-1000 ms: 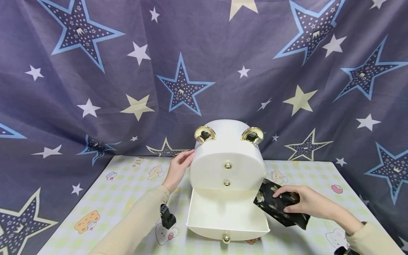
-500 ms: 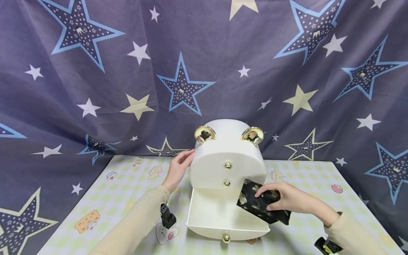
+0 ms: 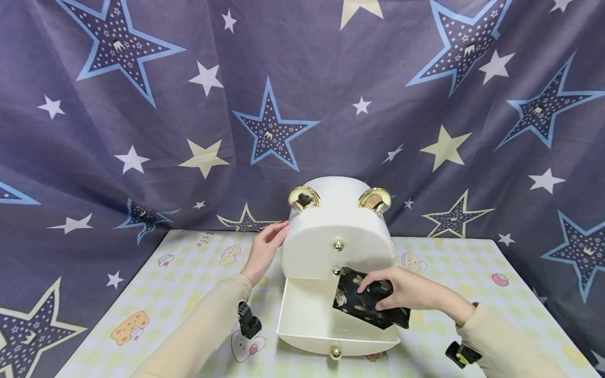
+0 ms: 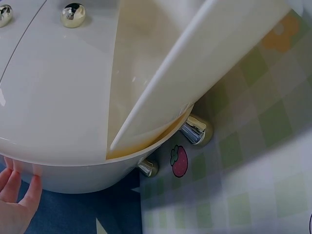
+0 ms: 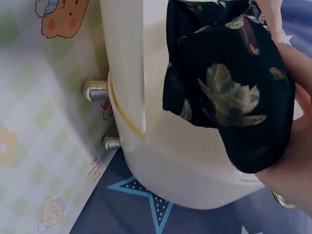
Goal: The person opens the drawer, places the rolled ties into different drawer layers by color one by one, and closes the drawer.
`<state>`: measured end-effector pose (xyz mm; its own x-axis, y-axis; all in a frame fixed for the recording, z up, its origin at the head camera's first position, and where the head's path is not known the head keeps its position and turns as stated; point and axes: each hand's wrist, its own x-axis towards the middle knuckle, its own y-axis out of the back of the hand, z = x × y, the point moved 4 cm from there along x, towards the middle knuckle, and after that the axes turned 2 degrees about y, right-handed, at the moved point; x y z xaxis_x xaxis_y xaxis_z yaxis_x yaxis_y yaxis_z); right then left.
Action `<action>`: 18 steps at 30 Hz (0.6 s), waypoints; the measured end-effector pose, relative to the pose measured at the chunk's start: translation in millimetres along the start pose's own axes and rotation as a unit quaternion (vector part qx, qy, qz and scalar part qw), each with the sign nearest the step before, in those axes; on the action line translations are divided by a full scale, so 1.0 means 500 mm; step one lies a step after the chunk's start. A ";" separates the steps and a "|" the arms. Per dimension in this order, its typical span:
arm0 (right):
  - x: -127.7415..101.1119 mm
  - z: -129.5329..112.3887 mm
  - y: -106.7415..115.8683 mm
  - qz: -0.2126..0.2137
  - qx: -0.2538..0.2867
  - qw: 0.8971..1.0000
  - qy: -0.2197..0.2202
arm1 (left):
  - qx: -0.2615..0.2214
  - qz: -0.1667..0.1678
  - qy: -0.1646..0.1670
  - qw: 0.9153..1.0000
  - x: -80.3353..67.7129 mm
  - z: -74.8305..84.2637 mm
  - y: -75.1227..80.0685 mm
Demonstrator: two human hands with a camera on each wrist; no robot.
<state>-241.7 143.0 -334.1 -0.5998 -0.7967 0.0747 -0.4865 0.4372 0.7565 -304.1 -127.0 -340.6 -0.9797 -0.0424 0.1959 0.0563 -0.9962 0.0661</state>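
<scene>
A white rounded drawer box [image 3: 337,231] with gold ear-shaped handles stands mid-table; its bottom drawer [image 3: 302,317] is pulled out toward me. My right hand [image 3: 394,287] grips a folded black cloth with a pale print [image 3: 361,304] and holds it over the drawer's right side. In the right wrist view the black cloth [image 5: 229,83] sits in my palm against the white box [image 5: 161,161]. My left hand [image 3: 264,247] rests flat, fingers straight, on the box's left side; its fingertips [image 4: 19,183] touch the box wall [image 4: 58,97] in the left wrist view.
The table carries a pale checked cloth with cartoon prints [image 3: 165,294]. A star-patterned blue curtain [image 3: 189,105] hangs close behind the box. The box stands on short gold feet [image 4: 195,130]. Black wrist-camera mounts [image 3: 248,320] sit on my sleeves.
My right hand has carried the black cloth leftward from the table right of the box to over the open drawer. The left hand and box have stayed still.
</scene>
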 end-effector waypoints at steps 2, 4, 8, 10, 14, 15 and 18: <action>0.009 0.000 -0.004 -0.005 -0.001 1.000 0.000 | -0.004 0.000 0.000 1.000 0.000 -0.001 0.000; 0.017 -0.001 -0.009 -0.008 -0.008 1.000 0.002 | -0.005 -0.001 0.000 1.000 0.000 -0.002 0.001; 0.033 -0.005 -0.016 -0.013 -0.018 1.000 0.019 | -0.005 -0.002 -0.002 1.000 0.000 -0.001 0.001; 0.040 -0.008 -0.019 -0.013 -0.020 0.999 0.032 | 0.000 -0.002 -0.005 1.000 0.000 0.000 0.000; 0.051 -0.010 -0.027 -0.018 -0.022 0.998 0.050 | 0.003 -0.004 -0.010 1.000 0.000 0.001 -0.001; 0.054 -0.010 -0.029 -0.020 -0.024 0.998 0.051 | 0.002 -0.003 -0.010 1.000 0.000 0.001 0.000; 0.062 -0.009 -0.037 -0.031 -0.023 0.998 0.044 | 0.001 -0.003 -0.009 1.000 0.000 0.000 0.000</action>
<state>-248.4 108.4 -342.8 -0.5094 -0.8566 0.0823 -0.4907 0.3677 0.7900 -304.1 -127.0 -340.7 -0.9765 -0.0354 0.2127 0.0512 -0.9963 0.0693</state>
